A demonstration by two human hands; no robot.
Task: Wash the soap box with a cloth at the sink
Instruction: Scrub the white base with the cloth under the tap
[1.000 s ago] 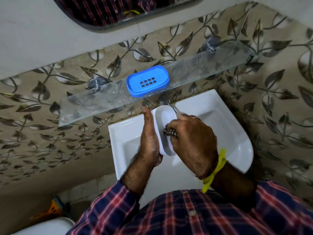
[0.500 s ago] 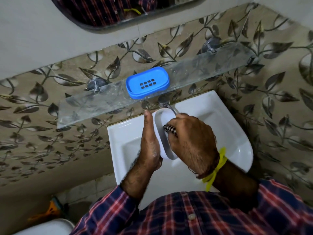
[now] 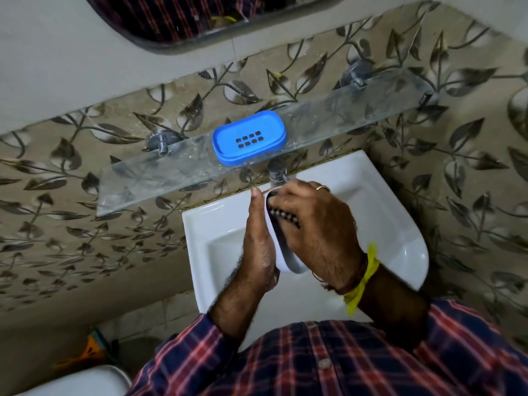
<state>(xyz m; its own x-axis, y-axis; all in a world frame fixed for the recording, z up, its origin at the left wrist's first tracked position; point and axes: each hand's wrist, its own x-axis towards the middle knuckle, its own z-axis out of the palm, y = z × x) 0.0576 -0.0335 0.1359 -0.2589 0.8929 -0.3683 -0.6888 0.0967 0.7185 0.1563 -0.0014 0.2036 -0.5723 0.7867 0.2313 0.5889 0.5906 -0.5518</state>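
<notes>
Over the white sink (image 3: 397, 224) my left hand (image 3: 258, 247) holds the white soap box tray (image 3: 285, 258) upright on its long edge. My right hand (image 3: 314, 224) presses a dark patterned cloth (image 3: 281, 215) into the tray's hollow; only a small strip of the cloth shows between the fingers. The blue slotted soap box insert (image 3: 248, 137) lies apart on the glass shelf (image 3: 160, 178) above the sink.
A chrome tap (image 3: 277, 173) juts out under the shelf, just beyond my right fingers. A mirror (image 3: 200, 18) hangs on the leaf-patterned tiled wall. A white toilet edge (image 3: 85, 380) and an orange object (image 3: 90, 350) sit low at the left.
My right hand has slid with the cloth up the tray toward the tap, now covering most of the hollow. My left hand keeps the tray in place.
</notes>
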